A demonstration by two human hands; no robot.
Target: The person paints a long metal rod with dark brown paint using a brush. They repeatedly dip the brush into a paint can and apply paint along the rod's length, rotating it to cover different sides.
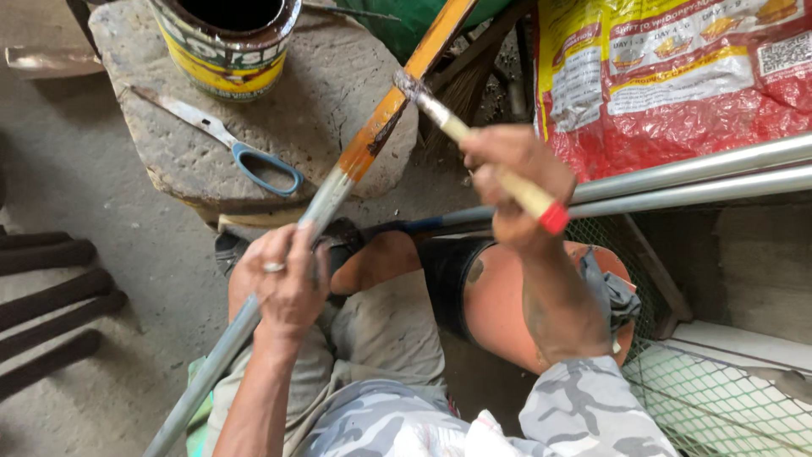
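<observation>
We held the pipe (279, 262) in our left hand (283, 279), fingers wrapped round its bare grey stretch just below the painted part, so that it slanted up from our lap past the stone slab (338, 93) toward the top of the view. Our right hand (512, 182) pinched the brush (474, 144) by its pale handle, fingers pressed together about it, the red butt sticking out behind and the bristles touching the pipe where orange paint met a dark wet streak. On the slab stood an open paint can (228, 42), with scissors (224, 140) lying just beside it. Two more grey pipes (702, 178) ran across at the right under a red sack (677, 76), and green mesh (719, 398) lay by our knee. We judged that the left grip sat near the wet edge, so a slip upward could smear the coat and foul our fingers; a loaded brush held over the lap might drip on our trousers, and the long pipe, if swung, could knock the can
</observation>
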